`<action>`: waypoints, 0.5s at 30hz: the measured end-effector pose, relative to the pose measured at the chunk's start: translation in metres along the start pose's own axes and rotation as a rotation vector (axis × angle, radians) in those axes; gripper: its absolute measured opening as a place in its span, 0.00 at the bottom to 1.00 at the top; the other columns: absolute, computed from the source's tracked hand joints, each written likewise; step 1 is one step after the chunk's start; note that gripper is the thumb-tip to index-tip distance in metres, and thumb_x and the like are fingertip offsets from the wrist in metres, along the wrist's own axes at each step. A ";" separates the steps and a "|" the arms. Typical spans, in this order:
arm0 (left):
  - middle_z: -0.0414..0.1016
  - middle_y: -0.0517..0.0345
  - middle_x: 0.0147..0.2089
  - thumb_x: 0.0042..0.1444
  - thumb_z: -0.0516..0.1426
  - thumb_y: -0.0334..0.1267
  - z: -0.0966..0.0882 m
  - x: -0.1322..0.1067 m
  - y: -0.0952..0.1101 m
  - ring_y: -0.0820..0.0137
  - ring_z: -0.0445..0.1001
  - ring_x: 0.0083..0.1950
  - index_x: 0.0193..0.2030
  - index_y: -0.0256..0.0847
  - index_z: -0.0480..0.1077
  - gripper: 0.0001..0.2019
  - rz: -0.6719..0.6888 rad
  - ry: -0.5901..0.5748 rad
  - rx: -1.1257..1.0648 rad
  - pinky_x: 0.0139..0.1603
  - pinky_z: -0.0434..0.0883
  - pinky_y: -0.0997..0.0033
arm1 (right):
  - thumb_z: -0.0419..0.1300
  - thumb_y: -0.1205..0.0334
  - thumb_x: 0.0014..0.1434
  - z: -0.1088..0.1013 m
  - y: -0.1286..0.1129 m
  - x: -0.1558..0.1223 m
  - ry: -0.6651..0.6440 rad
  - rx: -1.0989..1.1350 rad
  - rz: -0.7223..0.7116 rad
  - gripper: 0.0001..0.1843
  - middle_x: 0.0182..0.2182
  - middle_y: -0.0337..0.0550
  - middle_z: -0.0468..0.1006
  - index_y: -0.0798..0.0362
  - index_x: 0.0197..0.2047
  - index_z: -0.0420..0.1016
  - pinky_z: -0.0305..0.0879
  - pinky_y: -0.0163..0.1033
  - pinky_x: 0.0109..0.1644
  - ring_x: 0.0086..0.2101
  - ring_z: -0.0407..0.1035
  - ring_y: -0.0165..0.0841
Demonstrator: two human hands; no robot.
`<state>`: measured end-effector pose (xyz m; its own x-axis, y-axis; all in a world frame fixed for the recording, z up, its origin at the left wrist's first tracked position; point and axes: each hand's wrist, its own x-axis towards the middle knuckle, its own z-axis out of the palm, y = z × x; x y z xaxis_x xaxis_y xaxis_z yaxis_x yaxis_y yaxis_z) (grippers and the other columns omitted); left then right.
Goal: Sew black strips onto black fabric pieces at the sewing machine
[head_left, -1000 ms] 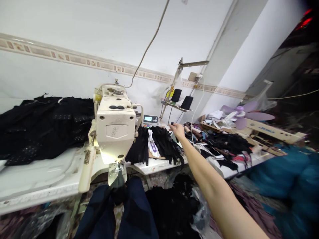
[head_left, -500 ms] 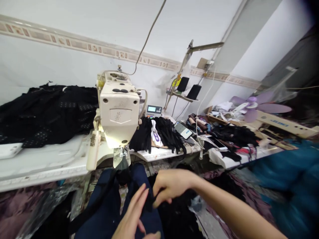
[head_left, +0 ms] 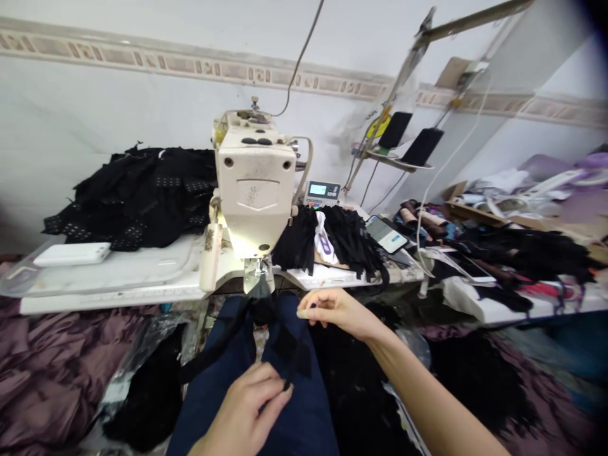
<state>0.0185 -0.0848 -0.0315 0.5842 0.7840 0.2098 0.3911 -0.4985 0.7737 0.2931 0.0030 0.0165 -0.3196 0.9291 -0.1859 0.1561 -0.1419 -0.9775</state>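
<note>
Black strip (head_left: 289,351) hangs from sewing machine (head_left: 254,190), left hand's (head_left: 240,411) fingers gripping it, right hand's (head_left: 335,313) fingers pinched (control-box display (head_left: 317,189) unreadable).

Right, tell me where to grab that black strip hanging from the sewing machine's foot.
Take the lower part of the black strip from above with the right hand, which is close beside it. There it seems to drape loose over the navy trousers, while its top runs up to the machine's foot, so a flat pinch low down should probably hold best.
</note>
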 end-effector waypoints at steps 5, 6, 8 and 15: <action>0.83 0.48 0.49 0.72 0.59 0.30 -0.032 0.021 0.007 0.63 0.80 0.50 0.58 0.39 0.78 0.11 0.302 0.446 0.482 0.52 0.74 0.64 | 0.80 0.42 0.50 0.034 0.008 0.004 -0.088 0.138 0.070 0.25 0.16 0.38 0.78 0.56 0.32 0.83 0.57 0.29 0.18 0.16 0.67 0.27; 0.83 0.46 0.53 0.72 0.58 0.27 -0.037 0.028 0.008 0.60 0.80 0.55 0.61 0.37 0.77 0.14 0.324 0.511 0.596 0.56 0.73 0.61 | 0.80 0.42 0.50 0.040 0.009 0.004 -0.129 0.132 0.084 0.25 0.16 0.37 0.78 0.57 0.31 0.82 0.57 0.29 0.18 0.15 0.68 0.27; 0.81 0.40 0.61 0.72 0.57 0.25 -0.043 0.044 0.009 0.53 0.77 0.63 0.66 0.34 0.74 0.18 0.307 0.569 0.797 0.62 0.69 0.54 | 0.78 0.40 0.52 0.051 0.011 0.004 -0.230 0.113 0.110 0.26 0.16 0.38 0.78 0.57 0.31 0.82 0.57 0.29 0.18 0.15 0.68 0.27; 0.81 0.38 0.58 0.72 0.59 0.31 -0.043 0.071 -0.012 0.51 0.76 0.61 0.63 0.29 0.74 0.16 0.336 0.607 0.863 0.65 0.69 0.51 | 0.79 0.44 0.53 0.080 0.003 -0.004 -0.231 0.145 0.084 0.22 0.16 0.35 0.76 0.56 0.31 0.85 0.57 0.29 0.19 0.15 0.68 0.26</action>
<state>0.0248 -0.0070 -0.0006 0.4004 0.4940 0.7718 0.7805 -0.6252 -0.0048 0.2201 -0.0283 0.0065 -0.5180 0.8122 -0.2682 0.0612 -0.2776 -0.9588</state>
